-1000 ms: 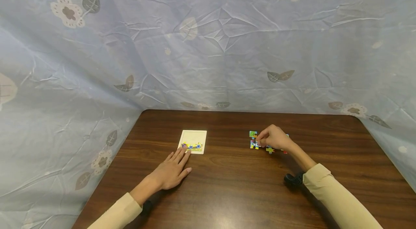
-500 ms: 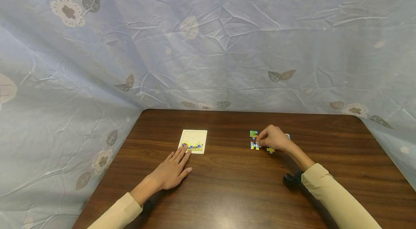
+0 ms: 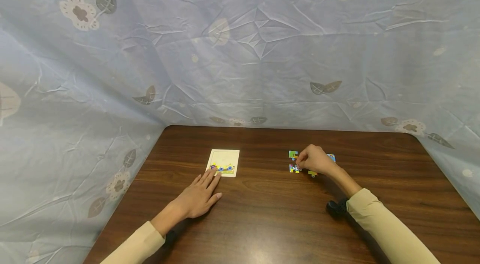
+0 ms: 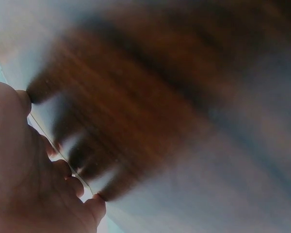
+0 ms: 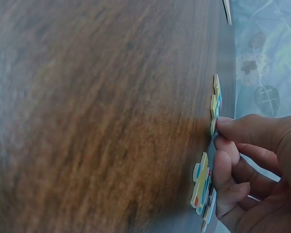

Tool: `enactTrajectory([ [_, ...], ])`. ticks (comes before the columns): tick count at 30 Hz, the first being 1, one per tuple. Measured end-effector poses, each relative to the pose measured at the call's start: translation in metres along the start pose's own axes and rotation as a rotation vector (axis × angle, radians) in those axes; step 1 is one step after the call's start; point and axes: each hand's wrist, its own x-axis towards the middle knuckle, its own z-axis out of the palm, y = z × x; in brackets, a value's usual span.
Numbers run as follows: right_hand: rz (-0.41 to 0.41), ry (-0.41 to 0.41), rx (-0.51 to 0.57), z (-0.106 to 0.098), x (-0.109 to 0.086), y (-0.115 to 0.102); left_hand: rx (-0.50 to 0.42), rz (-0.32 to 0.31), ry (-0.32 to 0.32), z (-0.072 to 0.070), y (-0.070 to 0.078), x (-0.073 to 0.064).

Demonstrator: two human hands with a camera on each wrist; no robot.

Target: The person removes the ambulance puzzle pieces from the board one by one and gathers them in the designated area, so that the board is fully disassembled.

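Observation:
My left hand (image 3: 198, 198) lies flat with fingers straight, its fingertips on the near left edge of a cream puzzle board (image 3: 225, 156). A yellow and blue vehicle picture fills the board's near strip; its upper part is plain. To the right, my right hand (image 3: 316, 160) pinches the right edge of a small jigsaw piece (image 3: 294, 168), thumb and forefinger together. In the right wrist view the thumb tip meets the edge of a jigsaw piece (image 5: 213, 115) close to the tabletop. The palm hides part of the group.
A green jigsaw piece (image 3: 293, 154) lies just beyond the pinched one. A yellow piece (image 3: 313, 173) and a blue piece (image 3: 331, 157) show around the right hand. The brown wooden table (image 3: 255, 214) ends at a floral curtain (image 3: 240, 68) behind and to the left.
My right hand has shifted very slightly; more of the blue piece behind it shows, and a red-marked piece beneath the wrist is now hidden. My left hand has stayed still.

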Motion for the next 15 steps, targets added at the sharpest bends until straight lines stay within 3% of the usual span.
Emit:
enactTrajectory([
  [15,-0.004,-0.002,-0.001,-0.0038,-0.0010,-0.0066,0.006,-0.002,-0.003,-0.0020,0.0023,-0.0011],
])
